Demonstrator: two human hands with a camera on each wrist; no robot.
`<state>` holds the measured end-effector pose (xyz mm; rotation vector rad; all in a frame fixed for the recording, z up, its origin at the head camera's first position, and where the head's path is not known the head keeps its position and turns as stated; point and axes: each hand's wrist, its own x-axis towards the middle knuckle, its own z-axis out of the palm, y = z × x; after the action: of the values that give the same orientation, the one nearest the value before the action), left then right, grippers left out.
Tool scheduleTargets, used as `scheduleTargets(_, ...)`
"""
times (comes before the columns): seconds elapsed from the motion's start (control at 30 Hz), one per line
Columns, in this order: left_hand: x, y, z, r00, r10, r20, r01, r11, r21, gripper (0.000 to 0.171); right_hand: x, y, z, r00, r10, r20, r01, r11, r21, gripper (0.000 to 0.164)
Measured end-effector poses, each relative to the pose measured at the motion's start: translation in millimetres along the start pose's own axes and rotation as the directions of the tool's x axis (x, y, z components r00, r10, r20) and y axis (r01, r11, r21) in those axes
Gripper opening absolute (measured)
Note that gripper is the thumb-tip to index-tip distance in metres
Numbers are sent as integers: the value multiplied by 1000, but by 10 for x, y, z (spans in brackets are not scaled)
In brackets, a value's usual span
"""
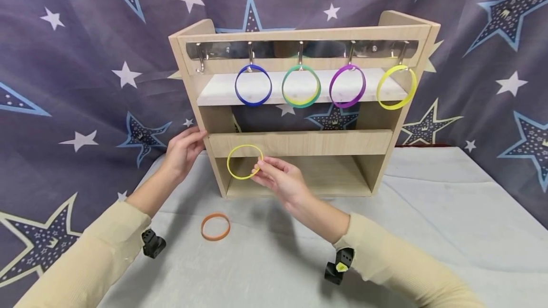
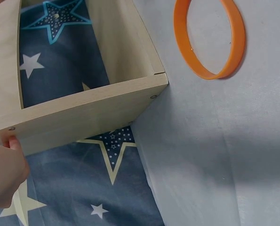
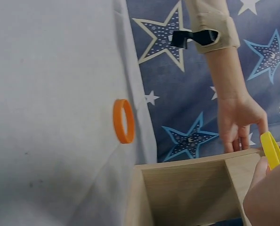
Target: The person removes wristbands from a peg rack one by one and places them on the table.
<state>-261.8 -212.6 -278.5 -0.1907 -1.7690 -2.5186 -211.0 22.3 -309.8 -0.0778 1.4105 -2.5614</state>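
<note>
Though narrow, right grip (image 1: 282,178) (on band (image 3: 273,150))

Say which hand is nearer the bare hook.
Left. The left hand touches the left side of the rack, below the bare hook. The right hand, holding a yellow ring, is lower and farther right.

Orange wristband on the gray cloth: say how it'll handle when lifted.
The orange wristband looks light, being only a thin band. Its smooth, rubbery surface suggests it may flex when pinched. Lying flat on the gray cloth, it probably won't roll.
</note>
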Motion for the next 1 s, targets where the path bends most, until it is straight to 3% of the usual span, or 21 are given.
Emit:
scheduleTargets(0.47,14,-9,17,1000,28,3,-28,1000,-12,26,13,275,-163,996,84,-43,-89,988,-125,26)
scheduleTargets(1.0,-2,-8,15,1000,23,-6,-23,999,26,19,-28,642,-340,977,207,-51,-214,946,-243,33)
